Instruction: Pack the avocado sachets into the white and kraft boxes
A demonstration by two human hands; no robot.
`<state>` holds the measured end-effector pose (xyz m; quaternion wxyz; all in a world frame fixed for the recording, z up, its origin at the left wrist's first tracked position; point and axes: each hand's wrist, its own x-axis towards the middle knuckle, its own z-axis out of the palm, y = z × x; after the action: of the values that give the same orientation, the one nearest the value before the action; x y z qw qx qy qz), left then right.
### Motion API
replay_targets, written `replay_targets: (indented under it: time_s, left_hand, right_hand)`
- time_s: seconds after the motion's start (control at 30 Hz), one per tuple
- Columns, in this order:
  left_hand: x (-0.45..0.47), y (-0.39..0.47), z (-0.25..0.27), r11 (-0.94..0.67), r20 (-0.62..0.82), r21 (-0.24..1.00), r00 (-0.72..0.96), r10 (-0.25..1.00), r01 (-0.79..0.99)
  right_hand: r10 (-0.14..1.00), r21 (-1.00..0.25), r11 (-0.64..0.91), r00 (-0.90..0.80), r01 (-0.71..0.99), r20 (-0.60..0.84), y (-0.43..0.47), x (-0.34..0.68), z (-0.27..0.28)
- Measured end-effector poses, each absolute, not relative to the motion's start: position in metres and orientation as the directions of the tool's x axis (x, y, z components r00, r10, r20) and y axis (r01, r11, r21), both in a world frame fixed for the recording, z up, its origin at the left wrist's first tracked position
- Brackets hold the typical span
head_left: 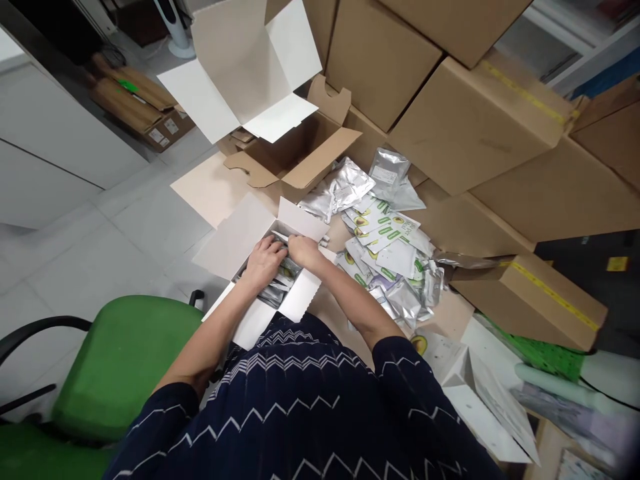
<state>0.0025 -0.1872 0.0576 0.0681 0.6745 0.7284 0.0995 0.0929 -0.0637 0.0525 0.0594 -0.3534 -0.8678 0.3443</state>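
This looks like a packing room or store room. Big brown boxes [480,130] are piled high, shiny packets [353,183] lie in a heap near an open white box [240,237], and a green chair [135,360] with black arms stands on the pale tile floor [143,217] near a white cupboard [55,120]

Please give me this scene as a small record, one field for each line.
Left hand: in open white box, over packets; grip unclear
Right hand: same box, beside left hand; grip unclear
Right of box: loose pile of avocado-print packets, silver pouches
Beyond box: open brown carton
Person's left: green chair
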Motion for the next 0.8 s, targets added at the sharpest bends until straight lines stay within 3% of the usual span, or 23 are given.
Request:
replay_targets:
  time_s: [0.1, 0.2, 0.3, 0.37, 0.47, 0.5, 0.57, 0.63, 0.67, 0.8]
  left_hand:
    - [0.003, -0.197, 0.07, 0.053, 0.122, 0.236, -0.083, 0.989, 0.97]
    - [-0.013, -0.233, 0.089, 0.085, 0.272, 0.271, -0.161, 0.949, 0.959]
    - [-0.042, -0.295, 0.103, 0.356, 0.341, 0.295, -0.446, 0.828, 0.887]
    - [-0.059, -0.339, 0.105, 0.552, 0.154, 0.249, -0.596, 0.788, 0.795]
    - [-0.074, -0.384, 0.094, 0.698, -0.301, 0.145, -0.641, 0.706, 0.701]
    - [-0.076, -0.391, 0.087, 0.728, -0.413, 0.181, -0.62, 0.667, 0.661]
    - [-0.075, -0.393, 0.072, 0.719, -0.544, 0.439, -0.477, 0.69, 0.539]
    - [-0.07, -0.384, 0.059, 0.622, -0.517, 0.713, -0.356, 0.778, 0.324]
    - [-0.067, -0.377, 0.054, 0.568, -0.479, 0.792, -0.347, 0.806, 0.226]
    - [-0.053, -0.346, 0.051, 0.487, -0.391, 0.867, -0.463, 0.796, 0.106]
  right_hand:
    - [0.586, -0.571, 0.537, -0.762, 0.621, -0.278, -0.064, 0.101, 0.074]
    - [0.525, -0.699, 0.534, -0.834, 0.475, -0.166, -0.057, 0.132, 0.111]
    - [0.709, -0.811, 0.423, -0.705, 0.405, 0.018, -0.037, 0.178, 0.137]
    - [0.851, -0.828, 0.361, -0.515, 0.429, 0.104, -0.019, 0.204, 0.14]
    - [0.886, -0.853, 0.331, -0.444, 0.404, 0.133, 0.003, 0.219, 0.122]
    - [0.871, -0.869, 0.314, -0.48, 0.382, 0.104, 0.007, 0.217, 0.114]
    - [0.813, -0.906, 0.258, -0.583, 0.337, 0.014, 0.011, 0.204, 0.097]
    - [0.726, -0.933, 0.178, -0.682, 0.313, -0.09, 0.008, 0.188, 0.082]
    - [0.679, -0.94, 0.146, -0.722, 0.309, -0.132, 0.004, 0.181, 0.077]
    - [0.56, -0.91, 0.182, -0.8, 0.372, -0.215, -0.011, 0.166, 0.066]
